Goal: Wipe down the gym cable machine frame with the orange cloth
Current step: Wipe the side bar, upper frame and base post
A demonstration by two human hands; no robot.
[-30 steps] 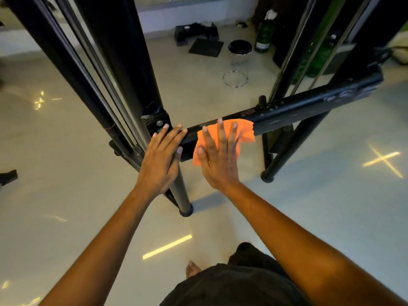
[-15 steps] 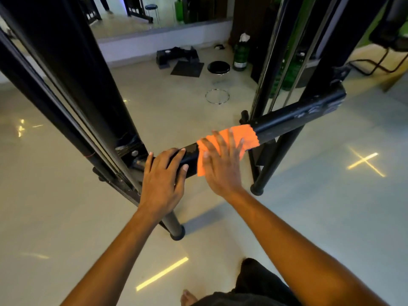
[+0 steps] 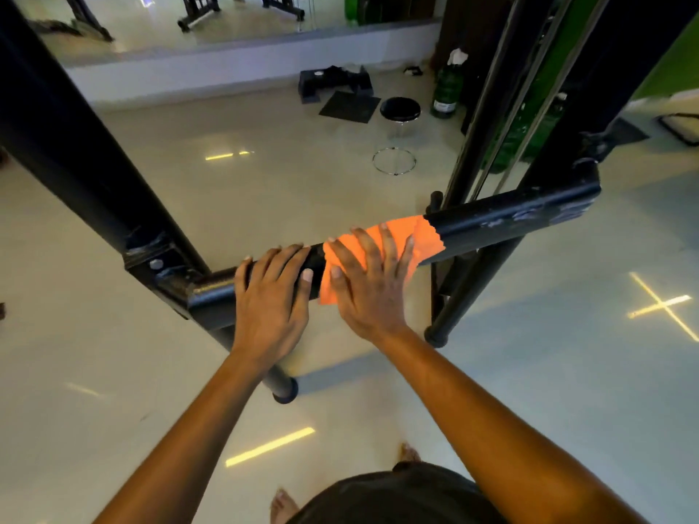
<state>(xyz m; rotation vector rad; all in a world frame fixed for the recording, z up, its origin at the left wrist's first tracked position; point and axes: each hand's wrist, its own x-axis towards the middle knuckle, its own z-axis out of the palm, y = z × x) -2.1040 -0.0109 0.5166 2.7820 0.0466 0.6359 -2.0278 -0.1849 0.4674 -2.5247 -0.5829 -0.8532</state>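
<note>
Far left, a thick black upright (image 3: 68, 145) slants down to a bolted joint (image 3: 159, 264), matte paint scuffed and streaked there. Out of that joint runs the round crossbar (image 3: 510, 221), smooth black tube with pale worn patches toward its far end. Left hand (image 3: 270, 300) sits on the bar, fingers draped over the top and curving round the tube, thumb lying along the near side, gripping it. Just beside that thumb, nearly touching, comes the right hand (image 3: 368, 285): fingers straight and fanned wide, palm flat, pressing the orange cloth (image 3: 425, 236) against the bar. The cloth is thin and soft, folded over the tube's curve, its ragged, zigzag edge showing beyond the fingertips and a small corner hanging below the thumb. Past those fingertips, two slim shiny cable rods (image 3: 503, 119) rise beside another dark post (image 3: 590, 92). Beyond the fingers, on the glossy pale floor (image 3: 264, 183), stands a round black stool (image 3: 400, 107) with a chrome ring base, and a green bottle (image 3: 448, 88) near it
</note>
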